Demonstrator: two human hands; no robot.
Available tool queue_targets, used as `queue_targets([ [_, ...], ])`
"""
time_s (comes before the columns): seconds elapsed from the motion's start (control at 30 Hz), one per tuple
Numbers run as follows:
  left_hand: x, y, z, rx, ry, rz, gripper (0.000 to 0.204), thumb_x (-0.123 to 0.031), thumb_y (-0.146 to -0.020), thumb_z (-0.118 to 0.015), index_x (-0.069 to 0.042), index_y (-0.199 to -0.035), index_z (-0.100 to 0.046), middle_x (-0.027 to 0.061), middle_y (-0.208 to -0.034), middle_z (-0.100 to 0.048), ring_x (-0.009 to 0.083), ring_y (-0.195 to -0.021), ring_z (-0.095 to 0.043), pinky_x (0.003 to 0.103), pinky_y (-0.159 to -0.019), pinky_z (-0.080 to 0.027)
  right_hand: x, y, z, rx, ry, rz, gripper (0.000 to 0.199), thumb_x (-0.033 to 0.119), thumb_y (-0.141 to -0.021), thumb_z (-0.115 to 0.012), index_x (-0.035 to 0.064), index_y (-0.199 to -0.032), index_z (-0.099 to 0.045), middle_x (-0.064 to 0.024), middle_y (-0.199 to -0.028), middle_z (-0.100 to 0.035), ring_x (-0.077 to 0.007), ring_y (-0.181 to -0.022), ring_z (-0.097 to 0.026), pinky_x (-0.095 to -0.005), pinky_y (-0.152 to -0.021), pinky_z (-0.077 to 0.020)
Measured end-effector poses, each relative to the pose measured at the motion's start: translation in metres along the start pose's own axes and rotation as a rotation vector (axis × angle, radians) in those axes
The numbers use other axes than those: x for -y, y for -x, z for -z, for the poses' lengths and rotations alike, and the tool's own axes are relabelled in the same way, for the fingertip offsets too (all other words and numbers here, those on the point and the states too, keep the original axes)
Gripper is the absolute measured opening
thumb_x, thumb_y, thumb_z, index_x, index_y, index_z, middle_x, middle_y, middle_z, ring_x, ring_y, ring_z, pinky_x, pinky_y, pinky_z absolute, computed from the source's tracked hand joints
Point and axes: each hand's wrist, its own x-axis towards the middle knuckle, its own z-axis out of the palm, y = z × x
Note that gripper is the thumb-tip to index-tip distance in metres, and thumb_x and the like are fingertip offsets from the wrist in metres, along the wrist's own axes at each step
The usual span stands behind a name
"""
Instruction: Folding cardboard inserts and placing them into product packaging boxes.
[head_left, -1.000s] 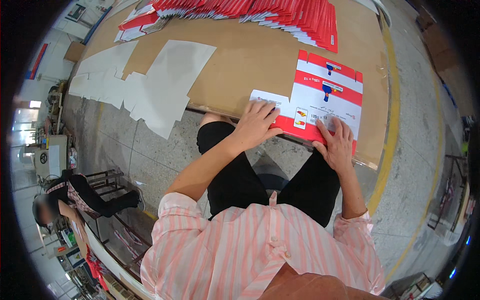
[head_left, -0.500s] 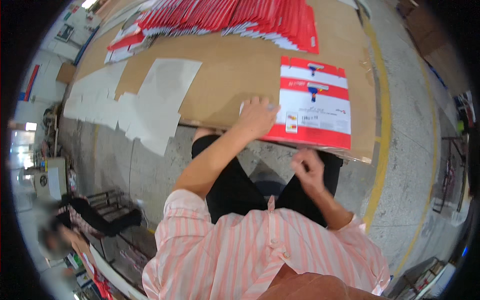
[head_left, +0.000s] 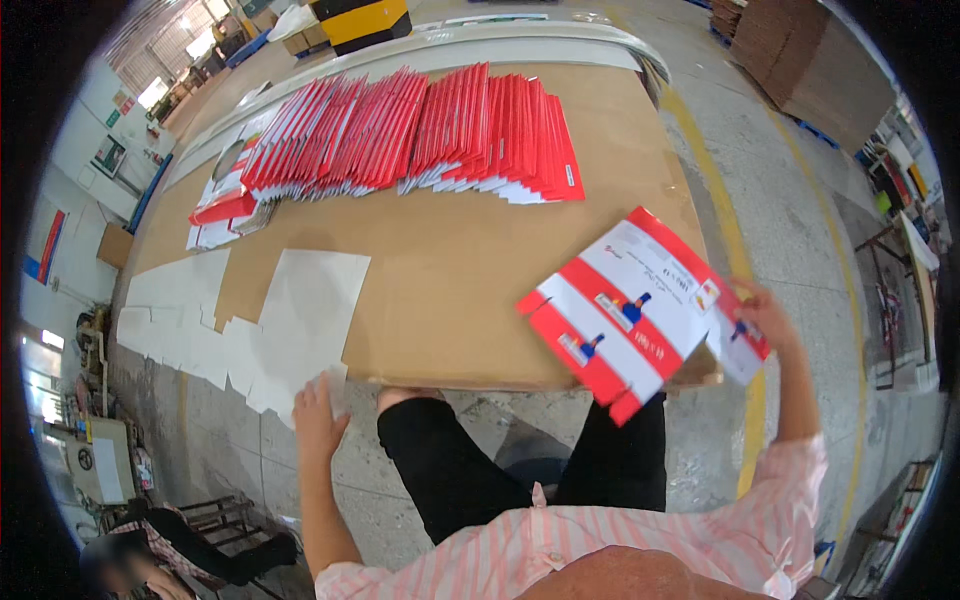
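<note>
My right hand (head_left: 768,318) grips the right edge of a flat red-and-white printed carton sheet (head_left: 632,300), lifted and tilted over the near right corner of the brown cardboard-covered table (head_left: 450,270). My left hand (head_left: 318,412) hangs off the table's near edge at the left and pinches a small white paper strip (head_left: 336,386). A long fanned row of matching red-and-white sheets (head_left: 420,135) lies across the far side of the table.
White paper sheets (head_left: 290,320) overhang the table's near left edge. A yellow floor line (head_left: 735,260) runs along the right side. Another person (head_left: 130,560) sits low at the bottom left beside a metal rack. My black-trousered knees (head_left: 520,470) are under the table edge.
The carton sheet lay flat under both hands; now my right hand has lifted and swung it to the right. My left hand left it and moved left off the table, holding a paper strip.
</note>
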Motion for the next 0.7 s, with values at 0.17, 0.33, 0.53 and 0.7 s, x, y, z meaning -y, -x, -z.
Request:
queue_targets([
  [0.17, 0.028, 0.013, -0.033, 0.061, -0.055, 0.06, 0.099, -0.017, -0.066, -0.08, -0.007, -0.147, -0.024, 0.0257, -0.143, -0.036, 0.0443, -0.128, -0.038, 0.05, -0.104, -0.035, 0.014, -0.157, 0.04, -0.256, 0.191, -0.092, 0.048, 0.005, -0.074, -0.062, 0.0127, -0.121, -0.065, -0.0044, -0.079, -0.067, -0.0124, -0.066, -0.059, -0.0311, -0.061, -0.0491],
  [0.33, 0.017, 0.004, -0.05, 0.013, 0.079, 0.023, 0.092, -0.01, -0.068, -0.072, -0.004, -0.146, -0.024, 0.0266, -0.145, -0.033, 0.0452, -0.128, -0.038, 0.049, -0.105, -0.034, 0.04, -0.296, -0.033, -0.534, 0.297, 0.19, 0.03, 0.011, -0.073, -0.06, 0.0041, -0.1, -0.071, -0.018, -0.077, -0.068, -0.023, -0.066, -0.064, -0.0389, -0.064, -0.0513],
  [0.53, 0.03, 0.018, -0.004, 0.103, 0.099, 0.084, 0.076, -0.009, -0.071, -0.066, -0.008, -0.141, -0.038, 0.0214, -0.143, -0.04, 0.0401, -0.127, -0.042, 0.045, -0.103, -0.038, 0.118, -0.342, -0.188, -0.266, 0.616, 0.214, 0.042, 0.027, -0.083, -0.057, 0.0098, -0.121, -0.062, -0.0203, -0.11, -0.065, -0.034, -0.105, -0.061, -0.0483, -0.09, -0.047],
  [0.7, 0.132, 0.017, -0.001, 0.028, 0.222, 0.185, 0.062, -0.025, -0.079, -0.069, -0.011, -0.135, -0.048, 0.0177, -0.142, -0.044, 0.0326, -0.125, -0.048, 0.04, -0.103, -0.04, 0.095, -0.327, -0.156, -0.187, 0.58, 0.147, 0.066, 0.046, -0.085, -0.063, 0.0147, -0.14, -0.045, -0.0209, -0.142, -0.043, -0.0371, -0.134, -0.037, -0.042, -0.111, -0.0334],
])
